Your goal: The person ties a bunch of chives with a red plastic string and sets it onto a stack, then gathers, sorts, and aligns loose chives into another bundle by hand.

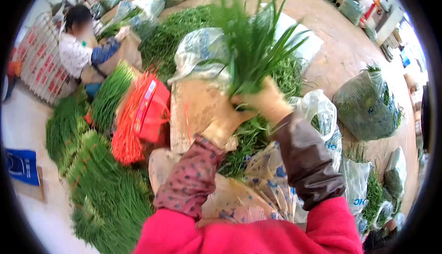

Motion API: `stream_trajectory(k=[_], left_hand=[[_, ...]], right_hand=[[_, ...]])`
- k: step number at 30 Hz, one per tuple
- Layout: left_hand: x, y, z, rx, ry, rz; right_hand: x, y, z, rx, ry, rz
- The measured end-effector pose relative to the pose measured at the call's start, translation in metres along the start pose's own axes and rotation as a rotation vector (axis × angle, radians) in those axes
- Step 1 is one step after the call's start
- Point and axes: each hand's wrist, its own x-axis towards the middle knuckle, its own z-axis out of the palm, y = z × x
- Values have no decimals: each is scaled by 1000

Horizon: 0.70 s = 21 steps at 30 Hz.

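Note:
Both gloved hands meet at the middle of the view around the lower part of a bunch of long green leaves [253, 47]. My left hand [230, 118] is closed at the bottom of the bunch, and my right hand [266, 101] grips its right side, slightly blurred. The leaf tips fan upward. Below and left of the bunch lies a worn board [195, 111]. Beside the board, red ties [131, 129] hang from a red container [156, 109]. Loose greens [287, 77] lie behind my right hand.
Tied green bundles [110, 194] cover the floor at left. A co-worker [76, 47] sits at upper left, handling greens. Filled clear bags stand at right, including a large one [368, 104]. A plastic sheet [239, 199] lies before my body.

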Motion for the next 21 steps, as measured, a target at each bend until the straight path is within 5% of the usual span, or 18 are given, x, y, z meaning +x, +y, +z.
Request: stream_trajectory(k=[2,3,5,8,11,15,16,18,19,21], left_hand=[[-5,-40,-4,-794,-21,-212],[-3,-49,-13,-866,-31,-280],[-1,-65,-32,-1010,-34,-422],[-17,-76,-43,-498,39,-4],[-29,-82,-61,429,-153,264],[-20,-34,-29,-895,-8,-469],[-18,-31,-22,-1099,135,-618],[-23,-56,-19,-1368,21,-709],[-30,-59,-21,-620,-126,-480],[-48,-17,-30,729,-146,-184]], right_hand=[[10,29,18,-245,-86,138],[15,38,26,-469,-166,323],[15,50,31,-126,-269,-8],[29,68,34,-358,-347,-104],[25,68,34,-436,-438,-114],[16,68,50,-451,-348,-59],[15,59,61,-493,-253,7],[6,50,67,-262,26,86],[9,50,70,-127,197,31],[7,35,59,-310,372,302]])
